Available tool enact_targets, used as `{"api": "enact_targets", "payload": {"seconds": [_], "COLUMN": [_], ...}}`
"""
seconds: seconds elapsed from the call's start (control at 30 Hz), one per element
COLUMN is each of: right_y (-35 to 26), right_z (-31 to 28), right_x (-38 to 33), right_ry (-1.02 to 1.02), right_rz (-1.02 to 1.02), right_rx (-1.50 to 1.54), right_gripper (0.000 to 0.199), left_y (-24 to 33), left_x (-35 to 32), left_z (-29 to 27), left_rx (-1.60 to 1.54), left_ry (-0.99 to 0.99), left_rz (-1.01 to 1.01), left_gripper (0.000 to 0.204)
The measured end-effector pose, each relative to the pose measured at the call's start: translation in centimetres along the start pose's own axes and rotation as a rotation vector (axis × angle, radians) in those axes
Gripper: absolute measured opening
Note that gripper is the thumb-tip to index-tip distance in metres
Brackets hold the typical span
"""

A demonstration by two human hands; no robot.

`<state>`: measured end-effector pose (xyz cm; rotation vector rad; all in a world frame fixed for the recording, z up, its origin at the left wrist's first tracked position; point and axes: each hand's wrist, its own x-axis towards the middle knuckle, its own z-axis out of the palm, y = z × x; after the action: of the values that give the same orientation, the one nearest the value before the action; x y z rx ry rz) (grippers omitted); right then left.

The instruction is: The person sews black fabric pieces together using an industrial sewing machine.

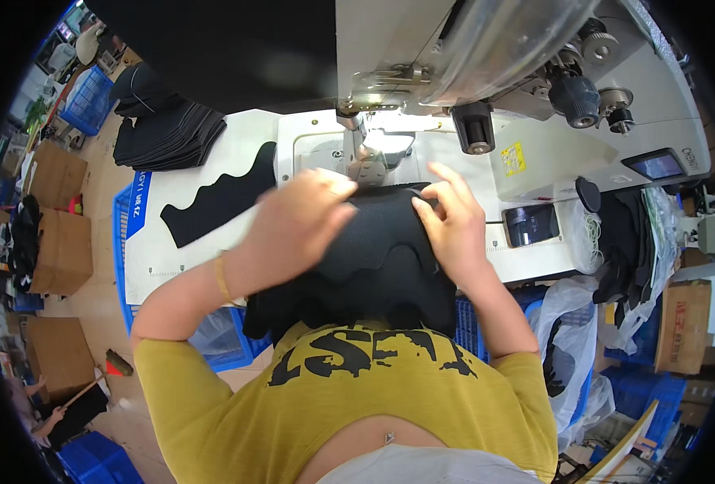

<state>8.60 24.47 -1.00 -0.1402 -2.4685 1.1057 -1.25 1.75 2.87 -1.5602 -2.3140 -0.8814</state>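
Note:
A black fabric piece [365, 226] with a wavy edge lies in front of the sewing machine's needle area [365, 161] and hangs over the table edge toward my lap. My right hand [456, 230] pinches its upper right corner between thumb and forefinger, the other fingers raised. Over the left side of the cloth is my left hand [305, 216], smeared by motion; whether it grips anything cannot be made out. Left of it, a separate black wavy-edged piece [227, 198] rests flat on the white table [212, 266].
A stack of black cut pieces [168, 133] sits at the table's far left. The machine head [535, 161] rises at the right, with a phone [532, 225] beneath it. Blue crates [89, 101], cardboard boxes [63, 250] and plastic bags [567, 347] surround the table.

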Motion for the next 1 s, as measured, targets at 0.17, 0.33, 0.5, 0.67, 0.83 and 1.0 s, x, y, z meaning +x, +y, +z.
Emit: {"api": "enact_targets", "payload": {"seconds": [0.17,0.33,0.5,0.67,0.83,1.0], "right_y": [-3.2,-3.3,-2.1,-5.2,-4.1,-4.0], "right_z": [0.6,-0.9,0.3,0.8,2.3,2.6], "right_x": [-2.2,-0.7,-0.5,1.2,2.4,3.9], "right_ry": [0.133,-0.250,-0.198,-0.450,-0.176,-0.162], "right_rz": [-0.341,0.308,0.102,0.353,0.263,0.241], "right_rx": [0.090,0.437,0.402,0.593,0.737,0.753], "right_gripper": [0.013,0.017,0.028,0.022,0.013,0.017], "left_y": [0.3,-0.3,-4.2,-3.4,-3.3,-3.7], "left_x": [0.3,0.0,2.4,4.6,6.5,7.4], "left_z": [4.7,0.4,-9.3,-5.5,-3.6,-2.8], "left_rx": [-0.134,-0.531,-0.765,-0.358,-0.441,-0.844], "left_ry": [0.007,-0.075,-0.298,-0.503,-0.353,-0.129], "left_rz": [0.050,-0.162,-0.541,-0.293,-0.469,-0.645], "left_gripper": [0.038,0.016,0.029,0.022,0.020,0.019]}}
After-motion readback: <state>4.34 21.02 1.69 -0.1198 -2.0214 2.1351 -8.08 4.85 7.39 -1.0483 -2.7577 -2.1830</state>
